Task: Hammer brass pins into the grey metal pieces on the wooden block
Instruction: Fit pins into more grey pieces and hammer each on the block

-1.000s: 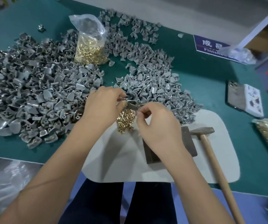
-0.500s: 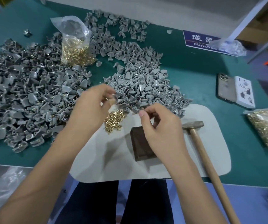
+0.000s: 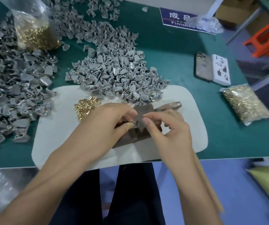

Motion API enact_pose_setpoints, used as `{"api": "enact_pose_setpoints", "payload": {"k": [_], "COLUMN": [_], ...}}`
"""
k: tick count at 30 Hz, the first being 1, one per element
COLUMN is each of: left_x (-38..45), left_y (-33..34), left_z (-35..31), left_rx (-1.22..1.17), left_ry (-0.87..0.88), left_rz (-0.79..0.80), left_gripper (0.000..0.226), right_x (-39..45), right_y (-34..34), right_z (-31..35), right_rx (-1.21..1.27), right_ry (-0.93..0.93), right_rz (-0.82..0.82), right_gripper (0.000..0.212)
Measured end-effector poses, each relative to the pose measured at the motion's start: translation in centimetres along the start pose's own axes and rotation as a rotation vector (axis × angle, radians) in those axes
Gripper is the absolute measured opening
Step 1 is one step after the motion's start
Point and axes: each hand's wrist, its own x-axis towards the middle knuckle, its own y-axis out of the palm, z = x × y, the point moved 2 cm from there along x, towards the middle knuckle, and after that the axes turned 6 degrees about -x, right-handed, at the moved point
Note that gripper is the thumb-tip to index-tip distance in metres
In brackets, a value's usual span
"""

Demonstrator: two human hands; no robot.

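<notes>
Green tabletop (image 3: 171, 62) is carrying a pale mat (image 3: 62, 135) on which a wooden block (image 3: 130, 137) is sitting. Over the block, the left hand (image 3: 107, 125) and right hand (image 3: 167, 129) are both pinching one grey metal piece (image 3: 137, 123), each grip clamped on it. Loose brass pins (image 3: 85, 108) are lying just left, and the hammer (image 3: 171, 106) is resting behind the block.

Blue sign (image 3: 177, 17) lying flat on the green surface (image 3: 171, 46), far side. White characters "成品" on it, the second partly covered by a crumpled clear bag (image 3: 204, 24). Below them a line in Latin letters, "Finish…", rest hidden. White card (image 3: 220, 69) beside the phone (image 3: 204, 66): dark marks, not legible.
</notes>
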Motion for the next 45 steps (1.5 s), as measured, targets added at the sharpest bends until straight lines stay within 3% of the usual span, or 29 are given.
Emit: {"api": "enact_pose_setpoints", "payload": {"k": [6, 15, 25, 33, 35, 38, 45], "left_x": [-0.9, -1.4, -1.5, -1.3, -1.2, -1.3, -1.5], "left_y": [0.3, 0.2, 0.2, 0.2, 0.2, 0.1, 0.2], "left_z": [0.2, 0.6, 0.9, 0.8, 0.8, 0.8, 0.7], "left_rx": [-0.01, -0.029, -0.089, -0.049, -0.036, -0.048, -0.054], "left_ry": [0.018, -0.02, -0.024, 0.012, 0.017, 0.013, -0.001], "left_rz": [-0.075, -0.124, -0.149, -0.153, -0.151, -0.16, -0.166], "left_gripper": [0.039, 0.011, 0.016, 0.022, 0.022, 0.017, 0.013], "right_x": [-0.5, 0.1, 0.4, 1.4, 1.6, 1.6, 1.0], "right_y": [0.9, 1.4, 0.5, 0.8, 0.6, 0.2, 0.7], "right_z": [0.1, 0.5, 3.3, 5.7, 5.4, 4.3, 2.9], "right_rx": [-0.005, -0.056, -0.546, -0.994, -0.934, -0.657, -0.439], "right_ry": [-0.022, -0.024, -0.209, -0.478, -0.436, -0.266, -0.178], "right_rz": [0.027, 0.059, 0.156, 0.266, 0.318, 0.349, 0.192], "right_gripper": [0.01, 0.006, 0.006, 0.004, 0.007, 0.008, 0.009]}}
